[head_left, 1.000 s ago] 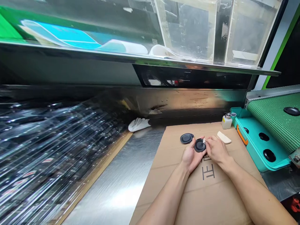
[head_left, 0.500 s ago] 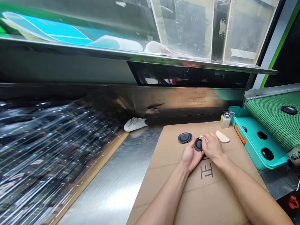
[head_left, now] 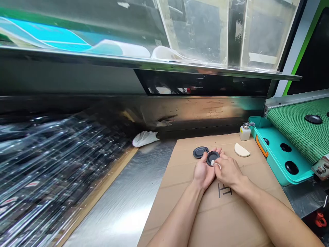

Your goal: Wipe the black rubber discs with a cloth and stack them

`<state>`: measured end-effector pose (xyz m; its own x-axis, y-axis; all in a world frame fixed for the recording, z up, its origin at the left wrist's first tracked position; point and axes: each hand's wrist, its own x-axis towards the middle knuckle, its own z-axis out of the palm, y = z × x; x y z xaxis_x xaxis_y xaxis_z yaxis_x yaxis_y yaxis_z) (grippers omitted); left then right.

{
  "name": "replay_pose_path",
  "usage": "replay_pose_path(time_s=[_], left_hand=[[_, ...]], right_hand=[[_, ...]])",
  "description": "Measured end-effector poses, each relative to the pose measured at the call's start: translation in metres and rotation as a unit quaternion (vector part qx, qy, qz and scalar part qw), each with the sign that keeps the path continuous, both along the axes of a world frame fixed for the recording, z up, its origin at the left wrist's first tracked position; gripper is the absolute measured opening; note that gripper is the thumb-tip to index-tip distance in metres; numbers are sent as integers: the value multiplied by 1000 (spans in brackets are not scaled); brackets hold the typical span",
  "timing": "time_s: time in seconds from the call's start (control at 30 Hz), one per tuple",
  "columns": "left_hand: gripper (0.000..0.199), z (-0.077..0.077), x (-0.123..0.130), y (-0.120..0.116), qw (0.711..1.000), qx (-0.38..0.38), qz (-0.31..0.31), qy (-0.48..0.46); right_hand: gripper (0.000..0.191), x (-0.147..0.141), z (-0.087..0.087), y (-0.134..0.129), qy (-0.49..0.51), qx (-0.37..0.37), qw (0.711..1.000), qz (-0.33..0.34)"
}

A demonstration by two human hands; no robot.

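Note:
My left hand (head_left: 202,173) holds a round black lid-like disc (head_left: 212,156), its recessed face turned up. My right hand (head_left: 229,169) is closed on a small white wipe (head_left: 213,163), which touches the disc's near rim. Just left of my hands, more black discs (head_left: 199,152) lie on the cardboard sheet (head_left: 174,212), seemingly overlapping. A cream half-round pad (head_left: 242,150) rests to the right, beyond my right hand. Behind it stands a small white bottle (head_left: 245,133) with a metal top.
On the right, a teal tray (head_left: 280,176) with an orange handle holds several black discs. A green conveyor belt (head_left: 295,118) overhangs it, carrying black discs. A white glove (head_left: 145,138) lies on the metal table (head_left: 123,206). Clear-wrapped stacks (head_left: 51,171) fill the left.
My left hand has tilted the disc so its face shows more. The wipe in my right hand has moved from the disc's far edge to its near rim.

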<state>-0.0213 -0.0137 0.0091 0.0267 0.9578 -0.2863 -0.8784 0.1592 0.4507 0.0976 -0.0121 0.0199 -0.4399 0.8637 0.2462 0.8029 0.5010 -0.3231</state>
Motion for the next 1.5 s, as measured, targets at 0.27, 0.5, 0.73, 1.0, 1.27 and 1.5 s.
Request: replay_pose_path(time_s=[0.27, 0.5, 0.73, 1.0, 1.27, 1.5], left_hand=[[35, -5, 1, 1, 1000, 18, -5, -6], [41, -8, 17, -3, 998, 43, -30, -16], [50, -10, 6, 0, 998, 19, -60, -18], [39, -3, 3, 0, 998, 19, -48, -24], [37, -6, 1, 2, 999, 23, -28, -6], [33, -8, 6, 2, 999, 25, -26, 1]], right_hand=[[18, -13, -7, -9, 43, 48, 997, 42], [24, -24, -4, 3, 45, 117, 992, -34], [19, -12, -1, 0, 134, 27, 987, 87], [19, -1, -6, 4, 122, 39, 989, 79], [24, -5, -2, 6, 17, 90, 996, -18], [20, 3, -6, 7, 10, 58, 998, 2]])
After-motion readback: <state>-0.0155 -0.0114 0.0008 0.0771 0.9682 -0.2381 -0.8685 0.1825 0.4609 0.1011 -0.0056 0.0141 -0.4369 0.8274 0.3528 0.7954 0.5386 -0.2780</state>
